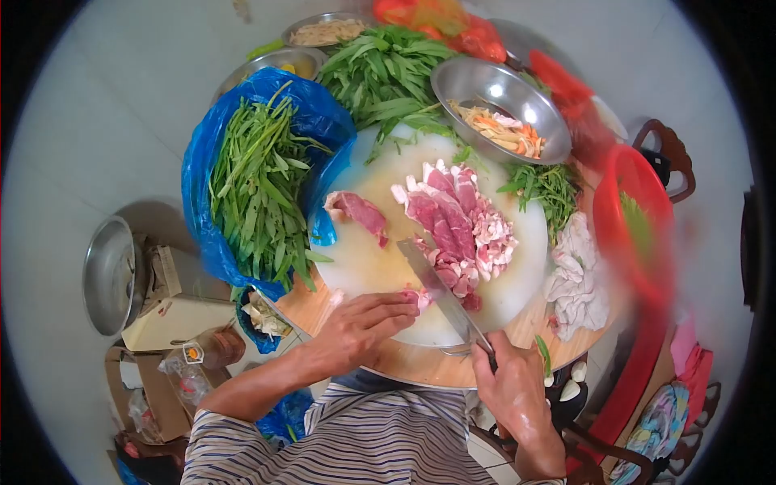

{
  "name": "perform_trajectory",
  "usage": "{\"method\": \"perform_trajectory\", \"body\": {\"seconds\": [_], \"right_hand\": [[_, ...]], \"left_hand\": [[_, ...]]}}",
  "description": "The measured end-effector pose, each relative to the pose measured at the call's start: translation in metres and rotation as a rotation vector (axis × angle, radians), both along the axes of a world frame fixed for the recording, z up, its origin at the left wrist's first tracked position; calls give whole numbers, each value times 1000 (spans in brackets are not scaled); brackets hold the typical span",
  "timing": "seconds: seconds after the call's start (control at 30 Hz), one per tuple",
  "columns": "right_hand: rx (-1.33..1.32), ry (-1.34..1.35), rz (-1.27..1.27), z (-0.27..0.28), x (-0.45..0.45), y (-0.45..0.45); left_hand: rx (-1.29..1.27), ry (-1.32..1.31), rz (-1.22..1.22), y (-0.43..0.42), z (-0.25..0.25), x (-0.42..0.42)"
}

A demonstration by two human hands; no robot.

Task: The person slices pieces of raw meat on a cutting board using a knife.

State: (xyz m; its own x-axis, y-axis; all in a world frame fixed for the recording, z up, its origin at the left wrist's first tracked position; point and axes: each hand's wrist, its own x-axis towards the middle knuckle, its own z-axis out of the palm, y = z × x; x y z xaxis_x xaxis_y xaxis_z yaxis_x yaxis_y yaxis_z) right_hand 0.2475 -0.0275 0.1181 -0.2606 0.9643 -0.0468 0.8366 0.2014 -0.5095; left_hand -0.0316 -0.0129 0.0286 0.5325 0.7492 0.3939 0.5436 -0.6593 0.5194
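"Report grip status."
"Right hand point(509, 378): closed around the handle of the knife point(440, 284). Left hand point(364, 327): fingers together, holding a small meat piece point(423, 300) beside the blade."
"Sliced meat point(440, 212)?"
"On the white board point(364, 271), right of the blade."

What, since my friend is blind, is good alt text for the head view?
A person's right hand holds a knife beside raw meat on a round white cutting board, the left hand near the blade. Leafy greens lie in a blue plastic bag.
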Motion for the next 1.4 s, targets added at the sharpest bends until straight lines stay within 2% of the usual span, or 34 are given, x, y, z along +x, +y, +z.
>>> {"method": "perform_trajectory", "body": {"seconds": [0.07, 0.2, 0.27, 0.5, 0.63, 0.97, 1.07, 1.17, 1.4], "right_hand": [[-44, 0, 90, -2, -2, -1], [11, -91, 154, -11, -7, -2], [30, -224, 212, -5, -5, -6], [-80, -413, 233, 19, 0, -15], [-78, -372, 322, 6, -19, 13], [27, -101, 244, -25, -34, 59], [-45, -83, 143, -5, -27, 48], [-41, -118, 178, 9, -23, 32], [-57, -143, 239, -12, -14, 19]], "left_hand": [[3, -93, 26, 1, -3, 2], [36, -19, 52, 13, -9, 12], [54, -3, 29, 15, -10, 14], [35, 33, -4, 21, -3, 9], [9, 55, -26, 22, -1, 6], [41, 24, -15, 22, -3, 7], [30, -60, -21, 21, -10, 6], [-23, -119, 30, 19, -14, 10], [49, -39, 13, 22, -16, 15]]}}
